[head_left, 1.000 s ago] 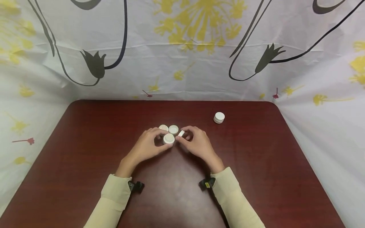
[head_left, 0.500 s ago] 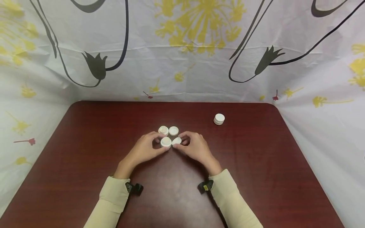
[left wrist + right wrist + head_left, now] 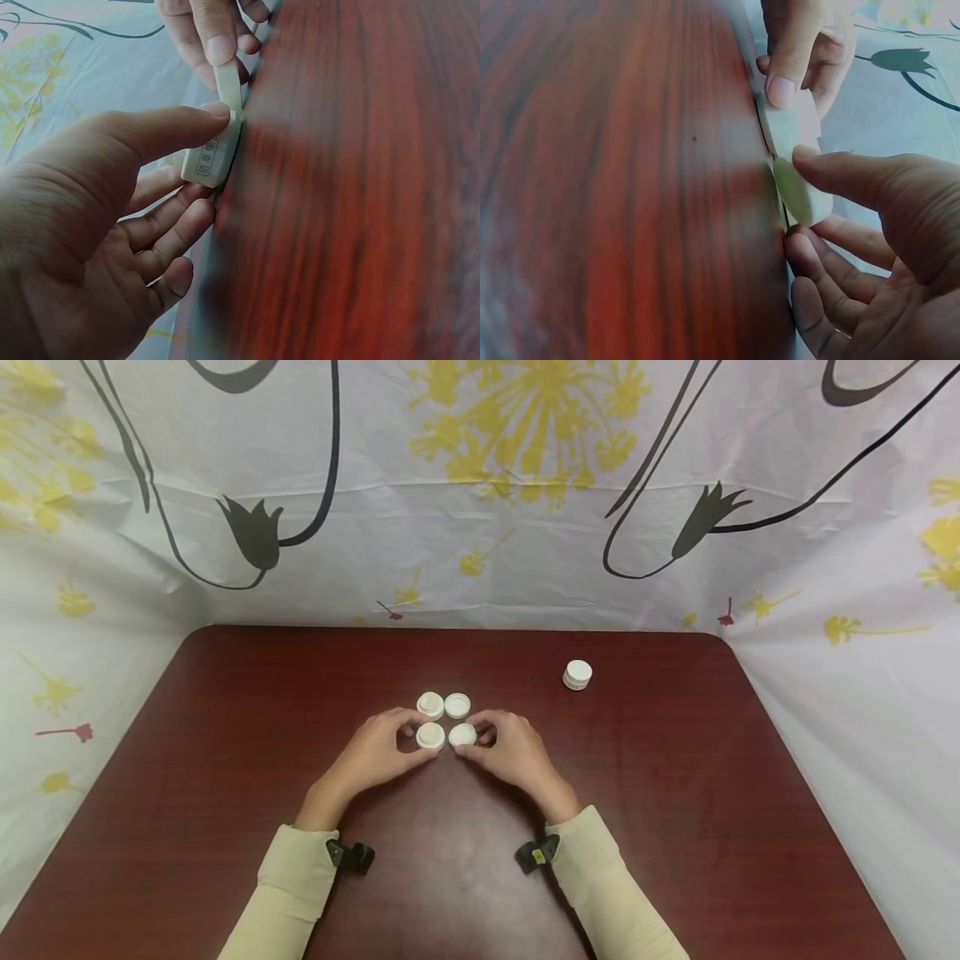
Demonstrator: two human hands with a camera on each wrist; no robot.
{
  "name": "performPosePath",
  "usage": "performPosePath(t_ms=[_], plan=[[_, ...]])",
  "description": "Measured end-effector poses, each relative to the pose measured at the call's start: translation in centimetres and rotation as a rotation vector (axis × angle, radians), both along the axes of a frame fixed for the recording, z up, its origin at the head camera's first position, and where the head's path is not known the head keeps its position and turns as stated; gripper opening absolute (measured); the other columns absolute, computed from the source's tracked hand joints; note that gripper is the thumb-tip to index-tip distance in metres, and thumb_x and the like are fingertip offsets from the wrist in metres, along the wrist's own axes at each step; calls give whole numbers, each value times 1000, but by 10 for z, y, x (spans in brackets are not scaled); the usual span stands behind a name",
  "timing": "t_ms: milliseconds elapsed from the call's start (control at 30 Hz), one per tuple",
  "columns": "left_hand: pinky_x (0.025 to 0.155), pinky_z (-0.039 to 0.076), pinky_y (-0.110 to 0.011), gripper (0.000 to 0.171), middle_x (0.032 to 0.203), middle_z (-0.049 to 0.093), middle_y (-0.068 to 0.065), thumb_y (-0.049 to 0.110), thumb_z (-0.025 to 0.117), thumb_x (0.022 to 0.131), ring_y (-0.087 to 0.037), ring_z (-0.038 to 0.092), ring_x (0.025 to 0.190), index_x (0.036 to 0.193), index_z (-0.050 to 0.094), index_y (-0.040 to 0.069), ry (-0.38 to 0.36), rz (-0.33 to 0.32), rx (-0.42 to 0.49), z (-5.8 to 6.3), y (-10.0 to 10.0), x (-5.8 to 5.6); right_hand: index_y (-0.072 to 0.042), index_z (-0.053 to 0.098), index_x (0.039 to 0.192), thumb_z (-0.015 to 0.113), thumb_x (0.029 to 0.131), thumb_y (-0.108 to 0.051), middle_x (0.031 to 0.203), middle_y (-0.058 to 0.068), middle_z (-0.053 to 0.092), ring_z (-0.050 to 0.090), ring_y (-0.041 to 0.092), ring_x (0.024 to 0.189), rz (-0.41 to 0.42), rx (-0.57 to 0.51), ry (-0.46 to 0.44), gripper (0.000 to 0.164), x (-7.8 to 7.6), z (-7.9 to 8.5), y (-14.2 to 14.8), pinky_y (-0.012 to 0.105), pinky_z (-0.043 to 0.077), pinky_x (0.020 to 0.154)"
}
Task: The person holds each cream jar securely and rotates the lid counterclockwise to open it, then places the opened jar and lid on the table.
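My left hand [image 3: 375, 750] holds a small white jar [image 3: 431, 736] between thumb and fingers; the jar stands upright and uncovered on the dark red table. In the left wrist view, printed characters show on the jar's side [image 3: 210, 156]. Right beside it, my right hand [image 3: 517, 748] pinches a round white lid [image 3: 462, 736] by its edge, its hollow side up and low at the tabletop. The right wrist view shows the thumb on the rim of this lid [image 3: 795, 191]. Just behind are a second uncovered jar [image 3: 430, 704] and a second upturned lid [image 3: 457, 705], side by side.
A third white jar [image 3: 577, 675], with its lid on, stands apart toward the back right of the table [image 3: 645, 760]. White cloth [image 3: 480, 527] with flower prints hangs behind the table and along both sides.
The left hand has brought the jar down toward me and slightly left. The right hand has turned the lid from on edge to flat and lowered it beside the jar.
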State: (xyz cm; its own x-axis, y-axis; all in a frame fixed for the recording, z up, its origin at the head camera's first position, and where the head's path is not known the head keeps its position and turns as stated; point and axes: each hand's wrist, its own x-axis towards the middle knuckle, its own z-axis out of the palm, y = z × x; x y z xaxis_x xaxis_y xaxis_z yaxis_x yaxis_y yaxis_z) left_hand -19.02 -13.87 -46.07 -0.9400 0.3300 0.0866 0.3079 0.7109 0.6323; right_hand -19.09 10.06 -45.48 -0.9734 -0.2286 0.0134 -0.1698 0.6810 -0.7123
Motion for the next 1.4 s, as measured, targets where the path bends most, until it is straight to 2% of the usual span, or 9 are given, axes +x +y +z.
performPosePath(t_ms=[300, 567, 767, 1100, 1400], plan=[[91, 55, -41, 47, 116, 77, -5, 32, 90, 85, -20, 69, 103, 126, 75, 14, -22, 0, -3, 0, 2, 0, -20, 80, 109, 93, 80, -31, 97, -3, 72, 65, 9, 82, -12, 67, 23, 34, 0, -5, 0, 31, 51, 72], [91, 55, -41, 51, 117, 76, -4, 35, 90, 84, -19, 69, 103, 128, 75, 15, -4, -7, -3, 0, 1, 1, -20, 78, 116, 93, 80, -31, 100, -4, 72, 66, 10, 85, -3, 77, 21, 40, 0, -5, 0, 33, 52, 74], [92, 54, -40, 55, 113, 76, -1, 44, 89, 84, -17, 68, 103, 130, 75, 17, -8, -7, 18, 3, 1, 2, -16, 78, 117, 93, 81, -31, 103, -1, 75, 67, 10, 85, 14, 53, 24, 42, -2, -4, 4, 33, 55, 78], [101, 55, -45, 53, 119, 74, -2, 45, 84, 89, -21, 69, 112, 131, 73, 14, 17, 28, 60, 16, 2, 2, -11, 78, 119, 88, 86, -27, 106, 5, 77, 72, 15, 89, 35, -8, 46, 38, -6, 2, 15, 35, 59, 84], [100, 55, -46, 53, 125, 74, -4, 42, 83, 91, -23, 70, 115, 133, 72, 11, 39, -1, 106, 26, 17, -8, -11, 76, 123, 82, 91, -29, 111, 6, 77, 74, 19, 94, 19, -29, 44, 37, -9, 9, 25, 39, 59, 85]])
